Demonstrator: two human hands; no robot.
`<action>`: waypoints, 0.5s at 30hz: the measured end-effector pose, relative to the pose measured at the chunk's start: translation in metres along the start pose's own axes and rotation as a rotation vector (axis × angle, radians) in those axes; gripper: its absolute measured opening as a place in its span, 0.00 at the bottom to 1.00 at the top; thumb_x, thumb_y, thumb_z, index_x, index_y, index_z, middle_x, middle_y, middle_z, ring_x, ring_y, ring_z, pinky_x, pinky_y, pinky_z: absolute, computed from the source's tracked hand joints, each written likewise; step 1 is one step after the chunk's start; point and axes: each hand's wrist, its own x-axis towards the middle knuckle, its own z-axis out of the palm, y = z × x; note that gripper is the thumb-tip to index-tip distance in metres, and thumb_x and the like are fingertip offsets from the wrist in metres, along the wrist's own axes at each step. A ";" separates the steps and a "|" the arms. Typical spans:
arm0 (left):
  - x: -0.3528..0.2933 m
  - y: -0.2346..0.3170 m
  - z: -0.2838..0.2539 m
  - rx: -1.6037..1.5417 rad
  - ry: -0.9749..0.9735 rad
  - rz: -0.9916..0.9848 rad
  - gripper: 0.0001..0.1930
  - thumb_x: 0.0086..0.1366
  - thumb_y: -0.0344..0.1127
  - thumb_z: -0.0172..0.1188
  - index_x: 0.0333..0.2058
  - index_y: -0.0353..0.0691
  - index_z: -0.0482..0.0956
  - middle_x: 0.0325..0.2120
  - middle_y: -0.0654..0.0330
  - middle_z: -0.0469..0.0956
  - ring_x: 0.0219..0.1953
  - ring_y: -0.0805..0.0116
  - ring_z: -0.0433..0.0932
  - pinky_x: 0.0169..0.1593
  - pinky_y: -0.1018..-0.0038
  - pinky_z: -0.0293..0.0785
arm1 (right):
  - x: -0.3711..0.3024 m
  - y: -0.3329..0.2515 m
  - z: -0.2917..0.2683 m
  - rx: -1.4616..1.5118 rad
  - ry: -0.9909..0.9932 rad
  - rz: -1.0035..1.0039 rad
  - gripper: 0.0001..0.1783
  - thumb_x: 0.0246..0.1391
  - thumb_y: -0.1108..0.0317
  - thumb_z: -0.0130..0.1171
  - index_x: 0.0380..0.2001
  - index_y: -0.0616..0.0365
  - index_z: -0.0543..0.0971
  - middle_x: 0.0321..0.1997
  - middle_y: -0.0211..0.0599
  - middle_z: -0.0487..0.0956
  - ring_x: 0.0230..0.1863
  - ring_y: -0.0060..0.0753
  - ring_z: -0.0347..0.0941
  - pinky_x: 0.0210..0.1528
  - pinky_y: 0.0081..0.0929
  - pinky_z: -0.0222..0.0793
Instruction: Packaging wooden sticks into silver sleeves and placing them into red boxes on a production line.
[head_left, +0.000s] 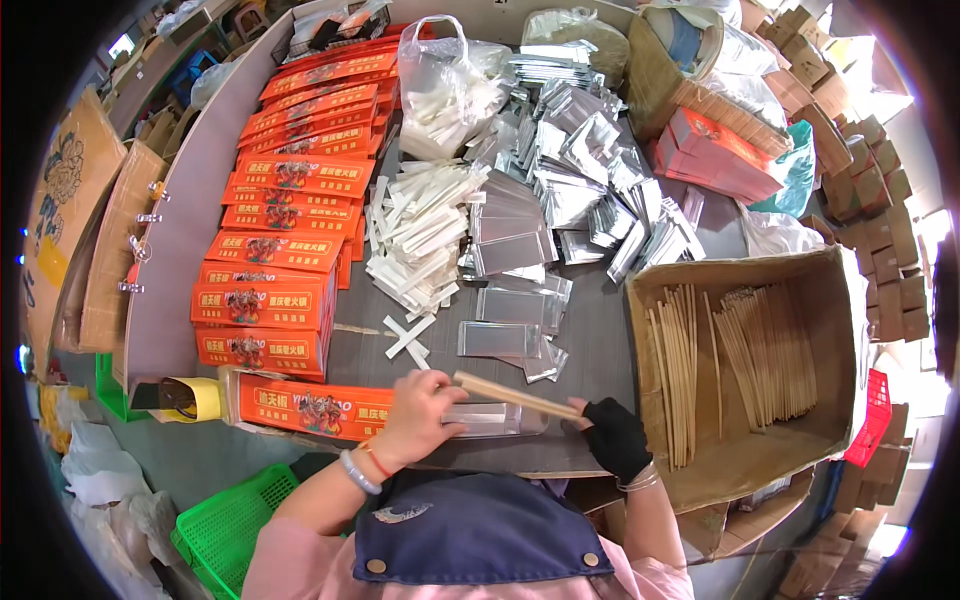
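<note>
A pair of wooden chopsticks [525,396] is gripped at its right end by my right hand [612,436], which wears a black fingerless glove. The chopsticks slope up to the left, with their far end close to my left fingers. My bare left hand [425,412] is bent at the table's front edge, fingers closed on a clear plastic sleeve [492,420]. Left of that hand lies a long red printed packet [315,408], partly covered by it. Ahead are crossed white strips [408,338] and flat clear packets with silvery edges [500,339].
Red printed packets [265,302] overlap in a long row at left. White strips [420,235] and silvery packets [575,195] are heaped mid-table. A cardboard box [745,465] of chopsticks stands at right. A green basket [235,515] sits below left.
</note>
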 end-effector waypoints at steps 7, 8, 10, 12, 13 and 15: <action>-0.028 -0.003 0.002 0.058 -0.041 -0.013 0.35 0.36 0.43 0.77 0.47 0.40 0.78 0.47 0.59 0.73 0.52 0.54 0.67 0.56 0.58 0.63 | 0.025 -0.025 0.064 -0.116 -0.224 -0.227 0.14 0.49 0.64 0.65 0.41 0.49 0.82 0.26 0.43 0.76 0.31 0.46 0.74 0.34 0.39 0.70; -0.019 0.004 0.005 0.027 -0.035 0.017 0.35 0.36 0.42 0.77 0.47 0.40 0.78 0.47 0.59 0.73 0.52 0.55 0.68 0.56 0.59 0.64 | 0.033 -0.029 0.077 0.039 -0.166 -0.378 0.12 0.49 0.64 0.65 0.38 0.51 0.83 0.28 0.44 0.77 0.33 0.46 0.75 0.35 0.39 0.71; -0.014 0.008 -0.001 0.039 -0.049 0.005 0.35 0.36 0.41 0.77 0.47 0.39 0.78 0.46 0.59 0.73 0.51 0.56 0.69 0.56 0.59 0.64 | 0.035 -0.021 0.076 -0.025 -0.033 -0.348 0.11 0.48 0.64 0.65 0.36 0.53 0.83 0.29 0.45 0.78 0.34 0.46 0.76 0.36 0.40 0.72; -0.020 -0.001 -0.003 0.137 -0.027 0.002 0.37 0.36 0.39 0.77 0.49 0.38 0.76 0.46 0.58 0.73 0.51 0.56 0.69 0.56 0.59 0.64 | 0.026 -0.009 0.061 -0.118 0.130 -0.101 0.06 0.48 0.67 0.64 0.28 0.58 0.82 0.30 0.45 0.79 0.36 0.47 0.76 0.40 0.40 0.72; -0.020 -0.003 0.001 0.117 -0.025 0.027 0.38 0.36 0.38 0.77 0.51 0.37 0.75 0.46 0.57 0.73 0.50 0.55 0.69 0.55 0.59 0.65 | 0.022 -0.007 0.066 -0.050 0.105 -0.017 0.06 0.46 0.70 0.66 0.29 0.58 0.81 0.30 0.43 0.78 0.37 0.46 0.76 0.41 0.36 0.72; -0.011 0.003 0.008 0.077 -0.040 0.035 0.37 0.39 0.37 0.75 0.51 0.37 0.75 0.47 0.57 0.72 0.50 0.55 0.69 0.55 0.58 0.65 | 0.015 -0.018 0.097 0.194 0.084 0.033 0.09 0.45 0.74 0.66 0.33 0.58 0.79 0.32 0.41 0.77 0.38 0.45 0.75 0.44 0.32 0.71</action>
